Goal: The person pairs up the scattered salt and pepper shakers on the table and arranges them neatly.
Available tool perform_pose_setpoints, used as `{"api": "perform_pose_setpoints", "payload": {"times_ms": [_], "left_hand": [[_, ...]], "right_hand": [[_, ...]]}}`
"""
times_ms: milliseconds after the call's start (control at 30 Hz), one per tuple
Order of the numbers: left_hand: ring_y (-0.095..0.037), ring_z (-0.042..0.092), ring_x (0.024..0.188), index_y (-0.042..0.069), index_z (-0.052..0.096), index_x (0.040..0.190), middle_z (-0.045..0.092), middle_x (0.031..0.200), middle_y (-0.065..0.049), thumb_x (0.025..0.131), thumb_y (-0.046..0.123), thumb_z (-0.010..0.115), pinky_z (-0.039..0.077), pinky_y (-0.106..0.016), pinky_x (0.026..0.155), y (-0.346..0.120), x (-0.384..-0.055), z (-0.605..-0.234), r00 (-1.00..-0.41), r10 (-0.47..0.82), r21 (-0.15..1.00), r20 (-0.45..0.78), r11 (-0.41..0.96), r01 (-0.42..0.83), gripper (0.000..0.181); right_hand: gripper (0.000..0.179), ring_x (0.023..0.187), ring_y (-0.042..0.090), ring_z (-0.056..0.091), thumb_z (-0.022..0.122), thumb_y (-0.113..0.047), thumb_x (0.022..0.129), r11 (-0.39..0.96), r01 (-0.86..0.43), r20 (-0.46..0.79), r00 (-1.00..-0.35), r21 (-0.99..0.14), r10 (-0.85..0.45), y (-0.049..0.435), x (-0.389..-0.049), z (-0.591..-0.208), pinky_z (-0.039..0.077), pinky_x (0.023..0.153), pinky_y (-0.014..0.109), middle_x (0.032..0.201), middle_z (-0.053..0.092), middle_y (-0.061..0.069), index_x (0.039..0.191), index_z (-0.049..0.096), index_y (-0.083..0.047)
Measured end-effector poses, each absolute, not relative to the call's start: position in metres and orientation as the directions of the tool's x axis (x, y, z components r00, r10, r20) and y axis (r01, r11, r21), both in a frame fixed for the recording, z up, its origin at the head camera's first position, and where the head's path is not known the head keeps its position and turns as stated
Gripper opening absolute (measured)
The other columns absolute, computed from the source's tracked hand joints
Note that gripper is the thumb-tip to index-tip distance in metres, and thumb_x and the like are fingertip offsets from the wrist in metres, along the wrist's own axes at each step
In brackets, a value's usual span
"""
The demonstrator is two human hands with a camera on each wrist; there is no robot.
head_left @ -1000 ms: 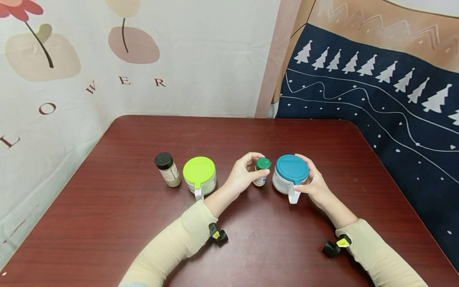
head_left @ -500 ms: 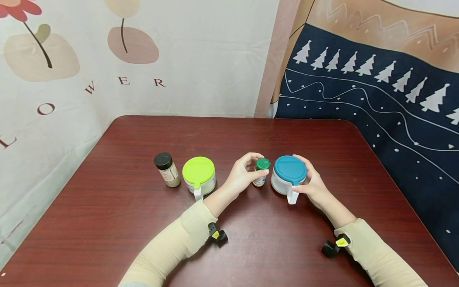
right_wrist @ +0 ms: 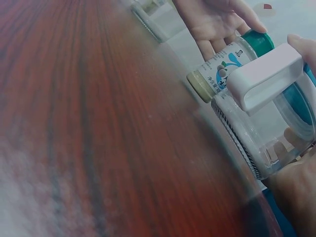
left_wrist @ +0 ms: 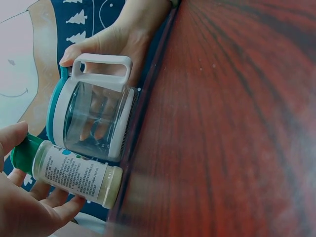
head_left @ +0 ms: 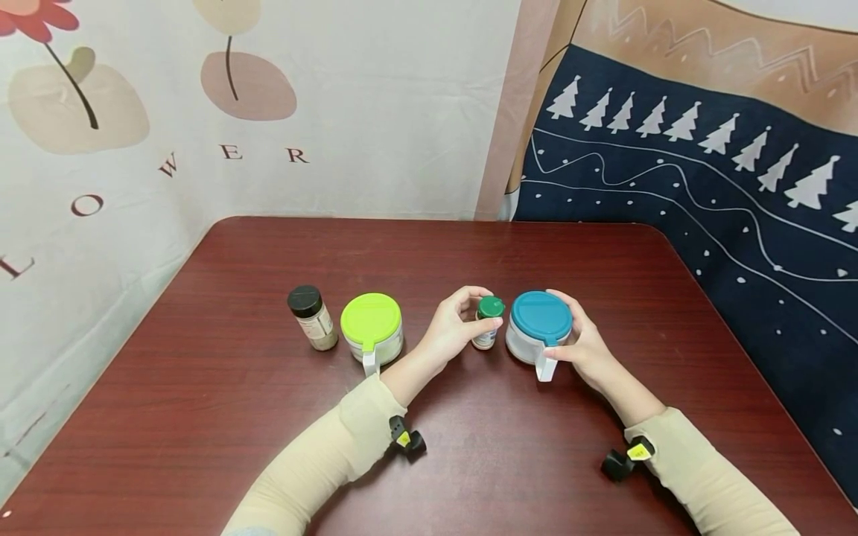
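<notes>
My left hand [head_left: 447, 327] holds a small spice bottle [head_left: 485, 339] with a green cap, its thumb in front near the cap and its fingers behind. The bottle stands upright on the table; the left wrist view shows its printed label [left_wrist: 74, 173] and pale contents. Close to its right is a clear glass seasoning jar [head_left: 540, 316] with a blue lid and a white handle [right_wrist: 266, 79]. My right hand [head_left: 591, 348] grips this jar from the right, the thumb by the handle and the fingers wrapped around the far side, seen through the glass in the left wrist view.
To the left stand a similar jar with a lime-green lid [head_left: 372, 320] and a black-capped spice bottle [head_left: 313, 318], side by side. Everything rests on a dark red wooden table [head_left: 429, 253]. Printed cloths [head_left: 402, 112] hang behind it.
The blue-lidded jar has shifted very slightly left toward the green-capped bottle, with my right hand on it. My left hand keeps its hold on the bottle, practically still.
</notes>
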State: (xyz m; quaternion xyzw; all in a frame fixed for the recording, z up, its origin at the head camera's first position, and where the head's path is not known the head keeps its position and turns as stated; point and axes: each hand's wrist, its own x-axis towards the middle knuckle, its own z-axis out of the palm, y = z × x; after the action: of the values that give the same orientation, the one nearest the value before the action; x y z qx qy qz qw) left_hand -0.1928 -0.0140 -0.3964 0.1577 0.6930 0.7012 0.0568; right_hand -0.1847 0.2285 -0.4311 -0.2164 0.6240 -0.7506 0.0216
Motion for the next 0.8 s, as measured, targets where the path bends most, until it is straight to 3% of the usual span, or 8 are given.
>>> {"api": "perform_pose_setpoints", "payload": {"times_ms": [167,533,800], "left_hand": [[-0.017,0.061,0.085,0.003,0.058,0.116,0.063,0.101,-0.007,0.082,0.000,0.073,0.048,-0.027,0.076,-0.013,-0.196,-0.404,-0.948,0.284,0.990,0.143,-0.036,0.138,0.038],[-0.014,0.061,0.086,-0.001,0.056,0.119,0.063,0.100,-0.005,0.082,-0.003,0.072,0.048,-0.025,0.075,-0.012,-0.197,-0.404,-0.943,0.302,0.990,0.144,-0.038,0.139,0.040],[-0.014,0.061,0.085,-0.005,0.056,0.116,0.063,0.098,-0.006,0.082,-0.004,0.070,0.047,-0.024,0.076,-0.014,-0.183,-0.382,-0.945,0.298,0.990,0.138,-0.021,0.138,0.037]], "right_hand": [[0.089,0.108,0.013,0.055,0.067,0.019,0.064,-0.223,-0.239,0.301,-0.904,-0.945,-0.305,0.229,-0.185,-0.431,0.046,0.089,0.023,0.123,0.056,0.001,0.143,0.033,-0.003],[0.086,0.108,0.014,0.056,0.064,0.022,0.065,-0.221,-0.246,0.306,-0.902,-0.944,-0.304,0.228,-0.184,-0.432,0.046,0.089,0.023,0.123,0.056,0.002,0.142,0.035,-0.003],[0.086,0.109,0.013,0.055,0.065,0.019,0.067,-0.214,-0.233,0.293,-0.902,-0.949,-0.317,0.229,-0.185,-0.432,0.046,0.089,0.023,0.123,0.055,0.002,0.143,0.032,-0.002]]}}
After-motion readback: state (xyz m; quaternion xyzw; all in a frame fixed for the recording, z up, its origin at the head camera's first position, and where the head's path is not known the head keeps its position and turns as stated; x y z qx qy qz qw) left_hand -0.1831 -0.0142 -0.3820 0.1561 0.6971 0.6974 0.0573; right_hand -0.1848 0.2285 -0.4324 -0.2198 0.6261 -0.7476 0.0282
